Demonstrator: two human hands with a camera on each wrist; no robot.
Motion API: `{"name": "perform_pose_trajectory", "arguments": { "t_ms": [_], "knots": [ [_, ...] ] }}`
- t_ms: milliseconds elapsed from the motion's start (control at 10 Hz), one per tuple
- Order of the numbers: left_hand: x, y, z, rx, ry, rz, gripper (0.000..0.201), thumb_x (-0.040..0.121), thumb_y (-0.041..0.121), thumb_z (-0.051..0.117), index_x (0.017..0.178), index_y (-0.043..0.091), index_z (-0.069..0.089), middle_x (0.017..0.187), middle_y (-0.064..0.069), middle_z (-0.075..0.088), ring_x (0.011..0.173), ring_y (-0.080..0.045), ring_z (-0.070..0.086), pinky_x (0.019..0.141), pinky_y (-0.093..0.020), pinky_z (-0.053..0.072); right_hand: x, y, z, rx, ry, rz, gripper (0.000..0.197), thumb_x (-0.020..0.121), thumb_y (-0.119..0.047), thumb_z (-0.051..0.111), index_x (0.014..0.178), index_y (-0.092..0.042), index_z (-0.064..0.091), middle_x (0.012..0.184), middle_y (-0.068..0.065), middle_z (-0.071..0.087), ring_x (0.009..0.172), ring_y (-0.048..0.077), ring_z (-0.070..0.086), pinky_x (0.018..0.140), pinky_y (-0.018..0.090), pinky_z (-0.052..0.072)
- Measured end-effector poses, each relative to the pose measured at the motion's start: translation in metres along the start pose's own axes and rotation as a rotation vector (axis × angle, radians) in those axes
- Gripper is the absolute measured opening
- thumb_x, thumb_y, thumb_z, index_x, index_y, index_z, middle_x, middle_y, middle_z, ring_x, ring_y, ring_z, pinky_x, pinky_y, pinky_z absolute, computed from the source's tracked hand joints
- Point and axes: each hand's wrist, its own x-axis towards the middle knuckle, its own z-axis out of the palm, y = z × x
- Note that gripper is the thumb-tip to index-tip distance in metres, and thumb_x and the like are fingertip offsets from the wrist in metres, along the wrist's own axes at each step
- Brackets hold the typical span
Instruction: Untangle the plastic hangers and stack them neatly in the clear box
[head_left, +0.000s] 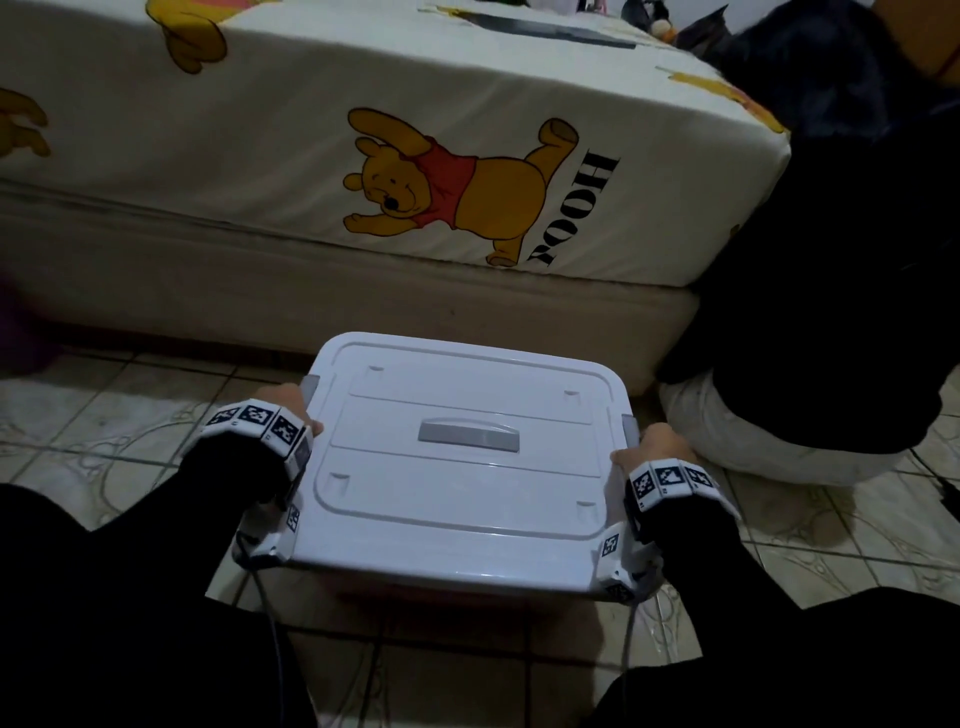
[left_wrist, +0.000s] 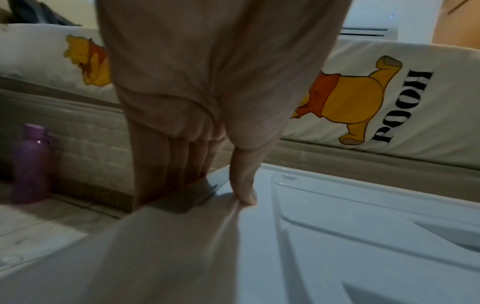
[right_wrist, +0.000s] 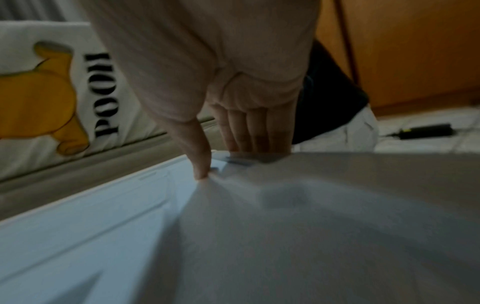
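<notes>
The storage box stands on the tiled floor between my knees with its white lid (head_left: 467, 499) on. The box walls and any hangers are hidden under the lid. My left hand (head_left: 296, 410) grips the lid's left edge at the grey latch (head_left: 310, 387). Its thumb (left_wrist: 244, 185) lies on top of the lid (left_wrist: 337, 236) and its fingers (left_wrist: 168, 164) reach down over the latch (left_wrist: 187, 197). My right hand (head_left: 660, 447) holds the right grey latch (head_left: 628, 428) the same way, thumb (right_wrist: 200, 160) on the lid (right_wrist: 91, 216) and fingers (right_wrist: 254, 131) over the edge.
A bed (head_left: 363, 171) with a cartoon-bear sheet runs just behind the box. Another person (head_left: 831, 312) in dark clothes sits at the right, close to the box's corner. A purple bottle (left_wrist: 31, 164) stands on the floor at the left. A black adapter (right_wrist: 426, 129) lies further right.
</notes>
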Motion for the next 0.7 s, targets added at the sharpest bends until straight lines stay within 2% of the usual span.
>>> {"name": "perform_pose_trajectory", "arguments": {
  "t_ms": [100,200,300,400,500,600,700],
  "knots": [
    [0.000,0.005,0.002,0.060,0.003,0.004,0.042,0.087,0.030,0.066,0.062,0.009,0.040,0.063,-0.003,0.048,0.055,-0.015,0.043,0.048,-0.024,0.031,-0.007,-0.004,0.001,-0.051,0.028,-0.034,0.022,0.084,-0.018,0.063,0.096,-0.001,0.055,0.106,0.020,0.062,0.092,0.035,0.060,0.067,0.032,0.044],
    [0.002,0.014,0.003,0.083,0.011,0.057,0.029,0.087,0.030,0.061,0.096,0.003,0.055,0.107,-0.016,0.061,0.091,-0.028,0.058,0.072,-0.030,0.044,-0.010,-0.015,0.006,-0.094,0.046,-0.159,0.028,0.085,-0.014,0.054,0.112,-0.006,0.053,0.119,0.016,0.056,0.109,0.034,0.056,0.087,0.037,0.048],
    [0.008,0.034,0.004,0.112,-0.009,0.214,0.066,0.088,0.048,0.056,0.135,0.004,0.039,0.140,-0.018,0.040,0.126,-0.036,0.040,0.101,-0.039,0.038,-0.013,-0.035,0.016,-0.120,-0.027,-0.320,0.044,0.087,-0.029,0.058,0.126,-0.010,0.048,0.131,0.011,0.051,0.123,0.028,0.047,0.102,0.041,0.039],
    [0.013,0.052,0.020,0.141,-0.082,0.308,0.080,0.087,0.062,0.048,0.144,0.008,0.029,0.150,-0.018,0.026,0.137,-0.037,0.026,0.112,-0.045,0.025,-0.015,-0.047,0.030,-0.141,-0.154,-0.380,0.055,0.086,-0.040,0.061,0.129,-0.009,0.045,0.142,0.011,0.039,0.131,0.028,0.038,0.106,0.047,0.034],
    [0.012,0.059,0.036,0.139,-0.079,0.262,0.092,0.082,0.068,0.050,0.149,0.015,0.013,0.155,-0.022,0.004,0.142,-0.041,0.008,0.115,-0.049,0.015,-0.013,-0.053,0.036,-0.212,-0.163,-0.354,0.060,0.083,-0.043,0.063,0.129,-0.010,0.044,0.145,0.011,0.032,0.135,0.028,0.030,0.106,0.053,0.031],
    [0.011,0.064,0.038,0.131,-0.089,0.222,0.096,0.081,0.068,0.051,0.151,0.018,0.008,0.156,-0.020,-0.005,0.143,-0.041,0.001,0.116,-0.050,0.011,-0.008,-0.058,0.036,-0.199,-0.176,-0.328,0.061,0.082,-0.043,0.065,0.128,-0.010,0.044,0.144,0.010,0.034,0.133,0.028,0.033,0.106,0.053,0.030],
    [0.009,0.072,0.029,0.110,-0.082,0.210,0.092,0.080,0.066,0.053,0.148,0.016,0.016,0.155,-0.020,0.007,0.141,-0.040,0.011,0.114,-0.049,0.017,-0.004,-0.063,0.032,-0.209,-0.171,-0.335,0.060,0.081,-0.045,0.065,0.126,-0.010,0.045,0.140,0.011,0.039,0.126,0.030,0.042,0.103,0.051,0.035]
  ]
}}
